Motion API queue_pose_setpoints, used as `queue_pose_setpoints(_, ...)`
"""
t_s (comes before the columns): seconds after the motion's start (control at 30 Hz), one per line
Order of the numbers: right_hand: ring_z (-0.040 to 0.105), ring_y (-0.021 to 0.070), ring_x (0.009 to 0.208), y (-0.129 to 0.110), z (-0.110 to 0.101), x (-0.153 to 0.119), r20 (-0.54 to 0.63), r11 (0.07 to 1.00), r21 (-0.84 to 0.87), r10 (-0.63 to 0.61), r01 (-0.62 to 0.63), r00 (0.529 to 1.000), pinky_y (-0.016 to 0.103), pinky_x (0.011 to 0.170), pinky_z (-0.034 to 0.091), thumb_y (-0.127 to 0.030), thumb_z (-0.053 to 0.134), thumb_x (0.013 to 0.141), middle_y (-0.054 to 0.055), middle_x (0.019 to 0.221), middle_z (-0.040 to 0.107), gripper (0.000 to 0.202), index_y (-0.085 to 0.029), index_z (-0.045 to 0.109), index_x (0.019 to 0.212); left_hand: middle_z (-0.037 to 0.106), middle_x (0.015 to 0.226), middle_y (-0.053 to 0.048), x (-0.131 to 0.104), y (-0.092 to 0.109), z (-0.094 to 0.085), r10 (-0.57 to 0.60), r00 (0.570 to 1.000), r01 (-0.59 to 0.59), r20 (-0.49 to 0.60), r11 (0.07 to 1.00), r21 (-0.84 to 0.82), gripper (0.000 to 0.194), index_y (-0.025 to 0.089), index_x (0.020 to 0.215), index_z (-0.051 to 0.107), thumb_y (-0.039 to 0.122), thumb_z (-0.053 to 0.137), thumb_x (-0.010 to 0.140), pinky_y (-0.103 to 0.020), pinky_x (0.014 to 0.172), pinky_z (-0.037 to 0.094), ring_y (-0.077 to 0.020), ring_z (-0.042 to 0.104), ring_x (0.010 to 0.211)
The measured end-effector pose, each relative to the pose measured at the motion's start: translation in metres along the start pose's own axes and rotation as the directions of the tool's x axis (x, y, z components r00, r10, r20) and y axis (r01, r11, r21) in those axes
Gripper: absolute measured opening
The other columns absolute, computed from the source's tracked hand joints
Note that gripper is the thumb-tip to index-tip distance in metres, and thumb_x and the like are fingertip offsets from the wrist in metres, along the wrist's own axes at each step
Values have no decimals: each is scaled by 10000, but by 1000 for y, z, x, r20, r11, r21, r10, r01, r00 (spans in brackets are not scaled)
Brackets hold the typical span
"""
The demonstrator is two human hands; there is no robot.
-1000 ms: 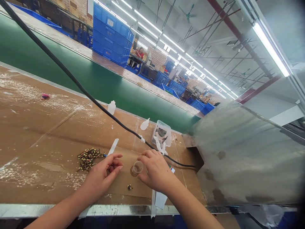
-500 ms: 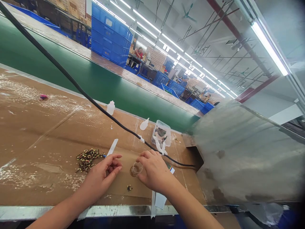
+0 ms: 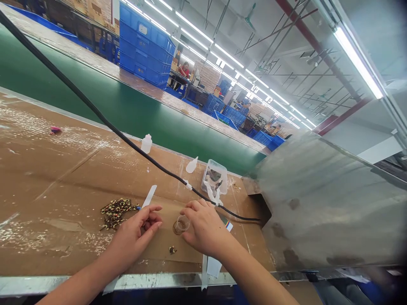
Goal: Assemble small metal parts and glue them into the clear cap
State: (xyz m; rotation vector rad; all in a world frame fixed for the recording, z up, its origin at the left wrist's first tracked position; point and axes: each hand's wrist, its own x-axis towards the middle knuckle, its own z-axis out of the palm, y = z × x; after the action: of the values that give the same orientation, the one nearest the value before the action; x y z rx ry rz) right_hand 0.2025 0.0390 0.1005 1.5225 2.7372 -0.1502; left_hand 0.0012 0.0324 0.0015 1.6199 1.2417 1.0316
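Note:
My right hand (image 3: 205,226) has its thumb and fingers around a small clear plastic cup (image 3: 182,223), which stands tilted just above or on the brown cardboard (image 3: 159,250). My left hand (image 3: 138,228) hovers to the left of the cup, its thumb and fingers apart, with nothing visible between them. Beside the left hand lies a pile of small black-and-yellow pieces (image 3: 116,212). One such piece (image 3: 172,250) rests alone below the cup. A white strip (image 3: 149,195) lies just beyond my left fingertips.
A black cable (image 3: 127,137) crosses above the bench. Behind it are a white bottle (image 3: 146,144), a white dropper bottle (image 3: 191,165) and a clear tub (image 3: 219,173). A green conveyor belt (image 3: 127,106) runs behind; a metal panel (image 3: 324,207) stands at right.
The camera view has shifted very slightly. Both hands and the cup keep practically the same place and pose.

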Motion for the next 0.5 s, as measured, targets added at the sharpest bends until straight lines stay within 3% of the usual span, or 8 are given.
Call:
queue_pose_setpoints(0.2, 508, 240, 1069, 5, -2, -6, -28, 997, 71, 43, -41, 999, 372, 953, 379, -261, 710, 736, 58, 1151, 599, 431, -219, 616, 1154, 696, 943, -54, 0, -4, 1, -4, 1000, 4, 4, 1000, 20, 354, 220, 1190, 514, 403, 479, 889, -365, 782, 513, -238, 664, 865)
queue_pose_setpoints(0.33, 511, 238, 1097, 9, -5, -20, -112, 976, 202, 103, -79, 988, 379, 976, 381, -239, 733, 726, 50, 1165, 603, 457, -236, 610, 1166, 693, 953, -52, 0, -9, 1, -1, 1000, 0, 16, 1000, 23, 360, 220, 1207, 497, 402, 474, 897, -349, 773, 511, -236, 661, 879)
queue_pose_setpoints(0.43, 527, 219, 1098, 18, -2, -38, -197, 929, 341, 221, -145, 955, 353, 963, 409, -190, 683, 771, 51, 1161, 607, 387, -246, 612, 1148, 692, 951, -59, -1, -12, 1, 9, 1000, -10, 16, 1000, 28, 370, 212, 1211, 488, 412, 476, 900, -351, 778, 509, -238, 659, 879)
queue_pose_setpoints(0.5, 553, 213, 1068, 29, 6, -55, -254, 887, 413, 332, -208, 908, 343, 928, 438, -163, 623, 804, 57, 1129, 624, 316, -242, 626, 1109, 694, 952, -68, 0, -12, 1, 13, 1000, -14, 15, 999, 38, 384, 203, 1206, 490, 429, 478, 896, -358, 781, 510, -243, 661, 878)
